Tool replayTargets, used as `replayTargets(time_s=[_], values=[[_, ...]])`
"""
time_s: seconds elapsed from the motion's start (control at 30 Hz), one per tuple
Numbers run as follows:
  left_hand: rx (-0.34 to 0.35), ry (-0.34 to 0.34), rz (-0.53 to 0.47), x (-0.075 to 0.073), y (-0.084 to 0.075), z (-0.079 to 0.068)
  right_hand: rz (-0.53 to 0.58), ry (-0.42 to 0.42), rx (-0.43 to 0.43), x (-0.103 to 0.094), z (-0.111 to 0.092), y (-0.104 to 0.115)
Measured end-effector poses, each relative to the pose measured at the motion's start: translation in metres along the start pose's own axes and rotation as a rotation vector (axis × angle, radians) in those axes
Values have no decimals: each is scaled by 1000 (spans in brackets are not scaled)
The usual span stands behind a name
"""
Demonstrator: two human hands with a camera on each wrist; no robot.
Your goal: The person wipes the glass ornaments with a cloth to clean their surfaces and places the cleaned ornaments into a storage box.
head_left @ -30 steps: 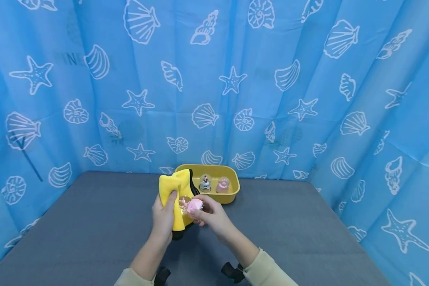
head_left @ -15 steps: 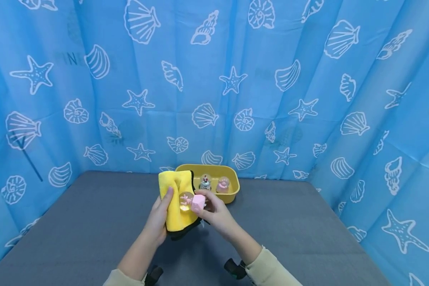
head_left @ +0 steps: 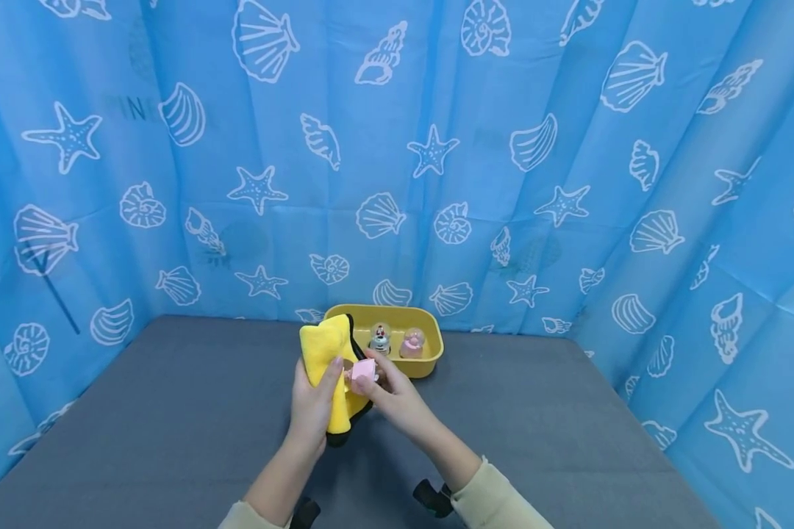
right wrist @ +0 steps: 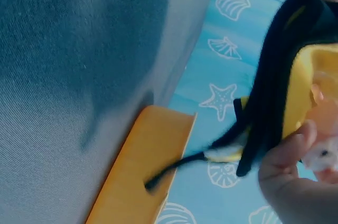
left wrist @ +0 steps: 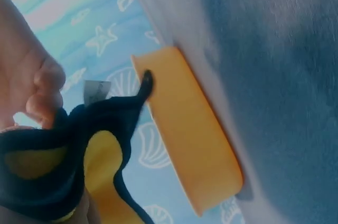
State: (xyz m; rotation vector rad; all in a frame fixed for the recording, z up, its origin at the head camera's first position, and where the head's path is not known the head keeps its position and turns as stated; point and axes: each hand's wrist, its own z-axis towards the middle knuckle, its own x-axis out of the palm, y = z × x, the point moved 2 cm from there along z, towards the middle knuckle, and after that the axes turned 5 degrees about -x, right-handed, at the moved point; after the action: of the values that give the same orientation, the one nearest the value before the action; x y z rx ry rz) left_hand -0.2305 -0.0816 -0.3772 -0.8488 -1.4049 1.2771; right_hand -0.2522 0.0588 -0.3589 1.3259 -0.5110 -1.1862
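Observation:
In the head view my left hand point(head_left: 312, 404) grips a yellow cloth point(head_left: 323, 345) with black edging, thumb on top. The cloth is folded partly around the clear dome of a small snow globe. My right hand point(head_left: 400, 404) pinches the globe's pink base point(head_left: 364, 373) between thumb and fingers, and the dome is mostly hidden by the cloth and the left thumb. From the right wrist, the snow globe point(right wrist: 325, 118) shows inside the cloth's fold, with fingers point(right wrist: 285, 166) on its base. From the left wrist, the black-edged cloth point(left wrist: 105, 166) hides most of the globe.
Behind the hands, a yellow tray point(head_left: 426, 365) stands on the grey tabletop point(head_left: 516, 411), near the blue shell-patterned curtain point(head_left: 476, 250). Inside it are a snow globe with a pale blue base point(head_left: 380, 340) and a pink snow globe point(head_left: 412, 342).
The left hand has shifted slightly right and folded the cloth closer over the dome, which was in plain sight half a second ago. The right hand still holds the pink base.

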Motion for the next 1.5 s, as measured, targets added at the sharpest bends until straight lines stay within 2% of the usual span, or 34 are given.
replayTargets(time_s=[0.1,0.2,0.37,0.5,0.6,0.7,0.8,0.97,1.13,1.3,1.43,1.5], values=[[12,-4,4,1,1,0,25,-45,4,1,0,0],[3,-18,24,-1,1,2,96,-78,-3,0,-1,0],[-66,-10,-11,-9,-1,6,184,-103,-36,-3,-4,-1],[-84,49,-67,-10,-3,5,178,-139,-90,-7,-5,-1],[-51,99,-61,-5,-4,1,146,-140,-114,-7,-5,0],[-11,126,-37,0,-3,-3,91,-104,-135,-6,-5,2],[17,107,-34,4,0,-8,46,-53,-147,-5,-7,2],[40,15,-59,5,3,-11,68,-1,-125,-4,-8,1],[42,-21,-55,5,5,-11,83,-44,-71,-1,-9,0],[52,-30,-37,6,7,-10,39,-106,-7,-1,-8,-2],[55,-61,-2,1,6,-5,66,-82,-7,-6,-7,-4],[42,-76,8,-3,6,-1,132,-58,3,-8,-7,-5]])
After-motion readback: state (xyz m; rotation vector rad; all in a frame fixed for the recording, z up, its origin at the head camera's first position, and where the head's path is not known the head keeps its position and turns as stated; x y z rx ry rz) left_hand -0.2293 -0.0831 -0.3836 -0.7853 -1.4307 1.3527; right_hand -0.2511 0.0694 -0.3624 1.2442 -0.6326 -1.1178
